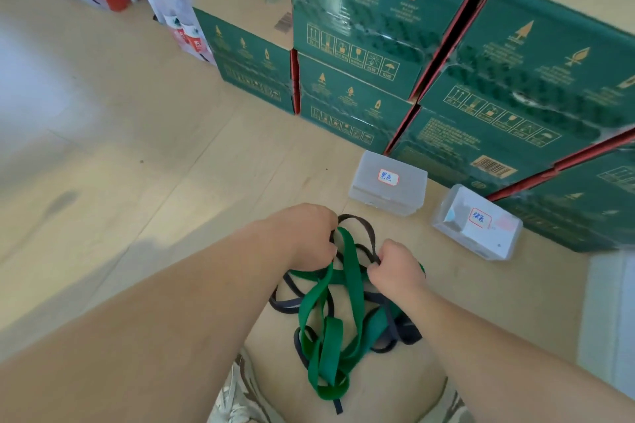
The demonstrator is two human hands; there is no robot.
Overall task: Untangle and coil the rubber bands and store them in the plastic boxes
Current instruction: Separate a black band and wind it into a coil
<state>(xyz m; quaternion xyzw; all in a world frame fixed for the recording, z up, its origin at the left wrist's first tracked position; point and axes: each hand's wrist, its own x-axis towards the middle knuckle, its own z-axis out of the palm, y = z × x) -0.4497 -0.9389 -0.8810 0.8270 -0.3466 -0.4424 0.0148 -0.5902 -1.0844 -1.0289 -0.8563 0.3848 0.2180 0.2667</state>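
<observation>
A tangle of a wide green rubber band (350, 282) and a narrower black rubber band (360, 227) hangs over the wooden floor between my hands. My left hand (305, 237) is closed on the upper left of the tangle, gripping green and black strands. My right hand (395, 266) is closed on the strands at the right. The loose loops droop down toward my knees. Two closed translucent plastic boxes stand on the floor beyond: one (388, 182) with a red-framed label, and another (477, 221) to its right, also labelled.
Stacked green cardboard cartons (360, 27) form a wall behind and right of the boxes. Packs of bottled water (178, 17) stand at the back left. Pale wooden floor (137, 154) spreads to the left. A white surface (608, 312) edges the right side.
</observation>
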